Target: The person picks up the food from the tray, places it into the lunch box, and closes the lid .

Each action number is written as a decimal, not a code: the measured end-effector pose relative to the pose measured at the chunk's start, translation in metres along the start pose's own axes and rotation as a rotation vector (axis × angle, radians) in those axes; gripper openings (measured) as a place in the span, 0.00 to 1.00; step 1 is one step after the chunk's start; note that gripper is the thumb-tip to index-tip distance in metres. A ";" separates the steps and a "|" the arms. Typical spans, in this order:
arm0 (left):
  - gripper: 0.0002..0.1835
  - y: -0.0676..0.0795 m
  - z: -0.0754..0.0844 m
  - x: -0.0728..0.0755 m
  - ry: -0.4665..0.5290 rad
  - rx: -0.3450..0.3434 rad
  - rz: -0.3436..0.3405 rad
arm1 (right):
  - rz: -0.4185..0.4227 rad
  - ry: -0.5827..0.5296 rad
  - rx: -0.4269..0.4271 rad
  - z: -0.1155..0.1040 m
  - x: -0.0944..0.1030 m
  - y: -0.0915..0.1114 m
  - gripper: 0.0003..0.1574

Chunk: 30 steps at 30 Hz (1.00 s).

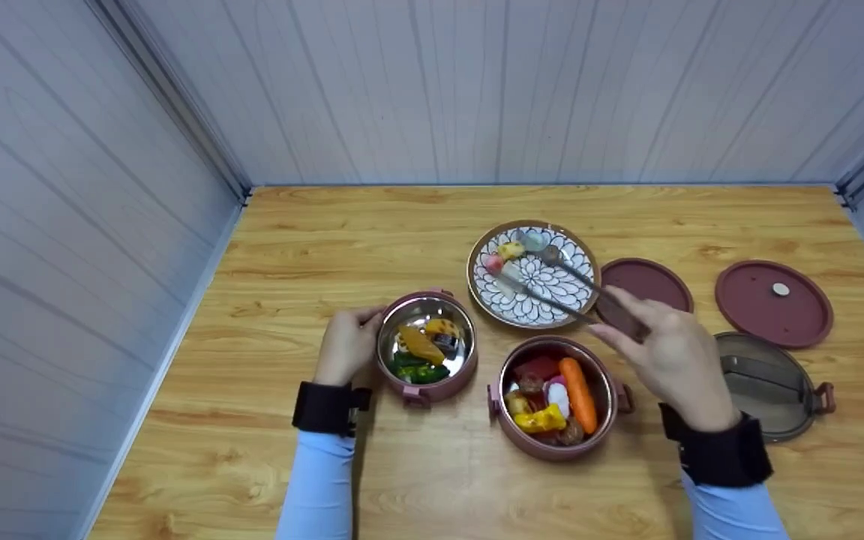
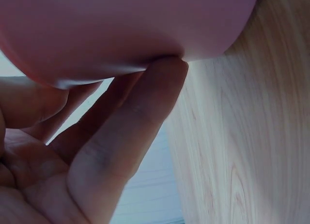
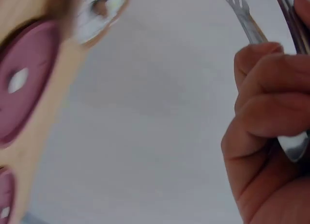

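My left hand (image 1: 346, 349) holds the left side of a round pink lunch box (image 1: 432, 390), its fingertips on the outer wall. The steel inside holds a few yellow and dark green food pieces. In the left wrist view, the fingers (image 2: 145, 108) rest against the pink wall. My right hand (image 1: 668, 352) grips metal tongs (image 1: 552, 304) over the patterned plate (image 1: 552, 311); fork tines (image 3: 237, 5) show in the right wrist view. Near the tips lie a pink piece (image 1: 493, 263) and a pale yellow piece (image 1: 511, 250). The tips are blurred, so I cannot tell whether they hold anything.
A second pink lunch box (image 1: 559, 450), near the right hand, holds a carrot (image 1: 578, 394), a yellow piece (image 1: 541, 419) and other food. Two maroon lids (image 1: 646, 274) (image 1: 773, 307) and a grey translucent lid (image 1: 766, 386) lie at right. Pale walls bound the wooden table (image 1: 289, 255).
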<state>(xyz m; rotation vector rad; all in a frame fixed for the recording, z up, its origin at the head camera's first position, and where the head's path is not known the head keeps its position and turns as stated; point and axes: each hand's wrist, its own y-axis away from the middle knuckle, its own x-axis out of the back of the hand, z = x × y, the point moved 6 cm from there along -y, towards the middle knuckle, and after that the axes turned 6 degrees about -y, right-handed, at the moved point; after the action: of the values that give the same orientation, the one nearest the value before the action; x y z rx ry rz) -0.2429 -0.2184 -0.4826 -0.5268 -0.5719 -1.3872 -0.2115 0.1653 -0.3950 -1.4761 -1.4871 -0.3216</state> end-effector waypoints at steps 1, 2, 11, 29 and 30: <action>0.13 0.001 -0.001 0.000 0.000 0.005 -0.001 | 0.012 0.008 -0.037 0.009 0.001 0.002 0.35; 0.13 0.001 -0.002 0.000 0.002 0.010 -0.002 | 0.016 0.014 -0.081 0.019 0.001 0.003 0.35; 0.13 -0.001 0.000 -0.001 0.009 -0.004 -0.002 | 0.111 0.088 -0.191 0.059 -0.004 0.002 0.31; 0.13 0.000 0.001 0.000 -0.023 -0.022 0.009 | 0.087 0.110 -0.176 0.063 -0.045 0.000 0.29; 0.13 0.000 0.001 0.000 -0.027 -0.025 0.010 | 0.090 0.117 -0.171 0.063 -0.046 0.000 0.28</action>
<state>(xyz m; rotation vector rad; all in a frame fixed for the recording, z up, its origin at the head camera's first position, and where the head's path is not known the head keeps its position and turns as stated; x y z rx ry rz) -0.2432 -0.2178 -0.4820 -0.5679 -0.5739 -1.3814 -0.2485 0.1844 -0.4607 -1.6254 -1.3223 -0.4817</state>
